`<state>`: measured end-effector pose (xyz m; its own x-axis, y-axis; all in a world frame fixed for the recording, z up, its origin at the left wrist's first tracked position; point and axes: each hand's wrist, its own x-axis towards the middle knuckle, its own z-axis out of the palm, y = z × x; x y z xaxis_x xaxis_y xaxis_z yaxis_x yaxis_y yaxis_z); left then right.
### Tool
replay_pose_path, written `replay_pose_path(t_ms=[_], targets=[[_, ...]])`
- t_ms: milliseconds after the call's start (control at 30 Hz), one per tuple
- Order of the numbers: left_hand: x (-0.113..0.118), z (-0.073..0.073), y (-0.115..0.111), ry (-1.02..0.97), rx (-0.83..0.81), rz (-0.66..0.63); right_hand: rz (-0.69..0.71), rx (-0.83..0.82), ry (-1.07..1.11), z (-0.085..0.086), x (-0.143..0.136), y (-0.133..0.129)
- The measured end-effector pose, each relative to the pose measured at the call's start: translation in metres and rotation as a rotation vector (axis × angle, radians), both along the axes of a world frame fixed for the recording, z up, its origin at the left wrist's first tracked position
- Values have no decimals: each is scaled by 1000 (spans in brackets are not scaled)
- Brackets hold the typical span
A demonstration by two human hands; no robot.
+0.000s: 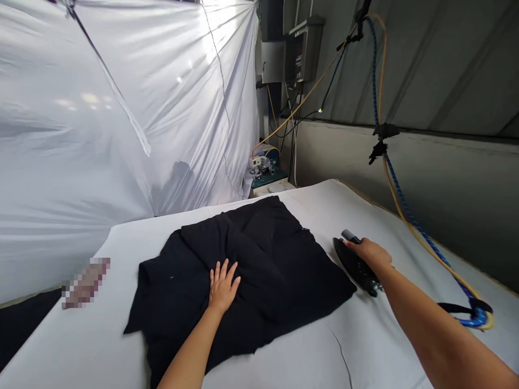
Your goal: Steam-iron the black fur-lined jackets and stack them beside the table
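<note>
A dark, nearly black garment [259,270] lies spread and somewhat rumpled over the white table. My left hand [224,283] rests flat on its middle, fingers spread. To the right of the cloth, my right hand [371,255] is wrapped around the handle of a black iron [353,265]. The iron's pointed front faces the garment's right edge, close beside it. What kind of garment it is, I cannot tell.
A blue hose and a yellow cord [405,210] hang down to the white tabletop [300,351] at right. White sheeting [121,108] hangs behind on the left. A pixelated patch [87,283] covers something near the left edge. A sewing machine [265,165] stands beyond the far edge.
</note>
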<state>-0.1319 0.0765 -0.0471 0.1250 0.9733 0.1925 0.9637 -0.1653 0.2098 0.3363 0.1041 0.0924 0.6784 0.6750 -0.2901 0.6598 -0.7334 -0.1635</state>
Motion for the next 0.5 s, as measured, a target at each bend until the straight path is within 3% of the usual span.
replay_pose_path(t_ms=[133, 267, 400, 500], targets=[[1, 4, 1, -4, -30, 15, 69, 110, -181, -3, -24, 4], [4, 7, 1, -29, -49, 12, 227, 278, -403, -11, -90, -3], [3, 15, 2, -65, -67, -8, 488, 327, -200, -23, -188, -21], [-7, 27, 7, -112, -146, -61, 519, 220, 28, -33, -254, -36]])
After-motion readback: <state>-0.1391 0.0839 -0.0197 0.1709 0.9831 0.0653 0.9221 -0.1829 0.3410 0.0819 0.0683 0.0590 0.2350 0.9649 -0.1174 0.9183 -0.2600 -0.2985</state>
